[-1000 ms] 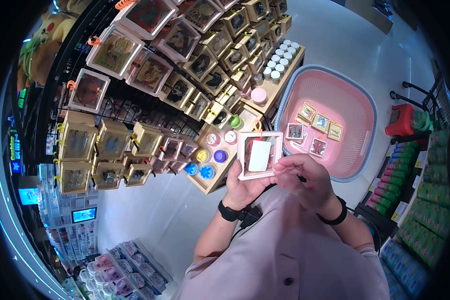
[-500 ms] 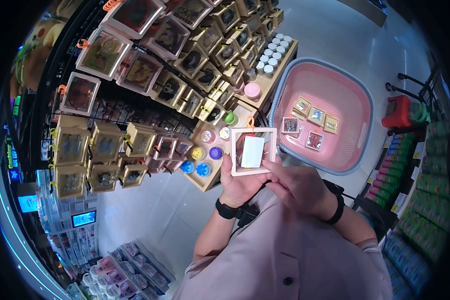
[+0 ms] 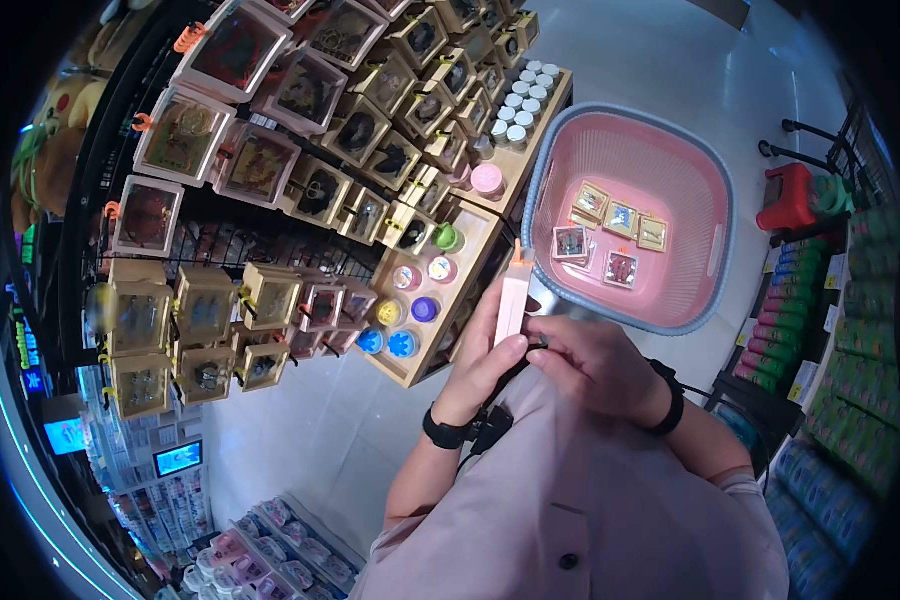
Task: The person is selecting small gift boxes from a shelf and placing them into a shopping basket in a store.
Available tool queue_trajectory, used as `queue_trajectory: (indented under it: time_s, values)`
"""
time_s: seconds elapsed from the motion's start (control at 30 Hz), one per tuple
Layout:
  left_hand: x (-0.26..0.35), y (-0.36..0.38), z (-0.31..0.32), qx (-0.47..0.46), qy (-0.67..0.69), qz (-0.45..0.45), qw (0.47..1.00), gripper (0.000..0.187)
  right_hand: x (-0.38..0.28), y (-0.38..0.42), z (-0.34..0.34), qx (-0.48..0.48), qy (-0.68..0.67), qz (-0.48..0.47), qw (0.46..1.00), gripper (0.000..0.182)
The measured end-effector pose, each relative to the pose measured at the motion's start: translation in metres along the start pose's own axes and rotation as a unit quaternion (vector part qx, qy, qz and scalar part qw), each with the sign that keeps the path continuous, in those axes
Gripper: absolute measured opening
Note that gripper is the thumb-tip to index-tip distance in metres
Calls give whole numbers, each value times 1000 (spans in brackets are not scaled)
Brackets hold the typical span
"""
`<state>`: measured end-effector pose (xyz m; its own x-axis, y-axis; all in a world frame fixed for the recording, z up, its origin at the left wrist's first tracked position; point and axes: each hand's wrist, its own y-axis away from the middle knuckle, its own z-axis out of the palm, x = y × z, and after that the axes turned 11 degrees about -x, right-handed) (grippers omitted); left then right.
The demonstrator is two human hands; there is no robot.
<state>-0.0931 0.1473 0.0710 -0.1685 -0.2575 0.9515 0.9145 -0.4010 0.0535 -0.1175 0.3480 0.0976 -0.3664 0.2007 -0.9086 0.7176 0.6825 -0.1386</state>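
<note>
Box, pale pink and slab-shaped point(image 3: 513, 308), held edge-on before light pink shirt point(image 3: 565, 480), orange plastic hook point(image 3: 517, 252) at far end. Left hand point(image 3: 480, 362) has fingers grasping it; right hand point(image 3: 598, 370) has fingers bunched beside near end at small dark piece point(image 3: 540, 343), grip can't tell. Blue-rimmed pink plastic basket point(image 3: 700, 150) beyond holds gold-framed boxes point(image 3: 621, 217) and pale-framed boxes point(image 3: 623, 268). Light-wood worktop point(image 3: 475, 228) to the left carries lidded jars point(image 3: 423, 309).

Head camera: my only view, forward and downward from above
Left hand point(image 3: 478, 370), right hand point(image 3: 600, 368): near
Basket point(image 3: 660, 165): farther out
</note>
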Motion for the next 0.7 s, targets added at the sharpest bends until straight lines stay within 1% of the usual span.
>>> queue_trajectory:
  time_s: [0.03,0.07,0.1,0.13,0.17,0.27,0.37,0.4,0.47,0.5,0.53,0.57,0.63,0.7]
  values:
    - [5,-4,6,29,-71,-9,997,86,1,1,-4,-9,-37,29,999,30]
    - [1,-6,5,48,-108,0,993,95,1,3,-7,-18,-74,59,995,27]
    - [1,-8,6,63,-139,15,988,99,3,5,-8,-4,-139,66,988,26]
    - [-1,-8,7,82,-204,24,975,102,6,5,-6,13,-203,72,976,24]
    - [-4,-8,8,101,-268,34,958,105,8,6,-4,30,-266,77,960,23]
    - [4,-9,20,122,-460,34,879,111,18,10,-4,47,-336,57,939,22]
    - [5,-13,31,152,-504,54,849,114,15,11,-6,40,-256,74,963,23]
    - [9,-14,36,151,-532,54,831,115,18,11,-2,66,-285,62,954,25]
    - [14,-14,40,131,-535,80,831,116,23,8,4,117,-341,34,932,27]
    - [14,-14,42,123,-536,93,830,117,24,10,-3,119,-356,82,923,27]
    - [9,-13,41,107,-504,111,850,117,18,9,-18,123,-371,129,911,27]
    - [11,-13,43,94,-524,120,838,116,13,8,-29,126,-384,174,898,26]
    - [15,-11,47,69,-562,138,813,115,14,10,-39,148,-411,159,885,28]
    - [13,-11,48,56,-552,153,818,109,23,15,-44,162,-448,145,867,29]
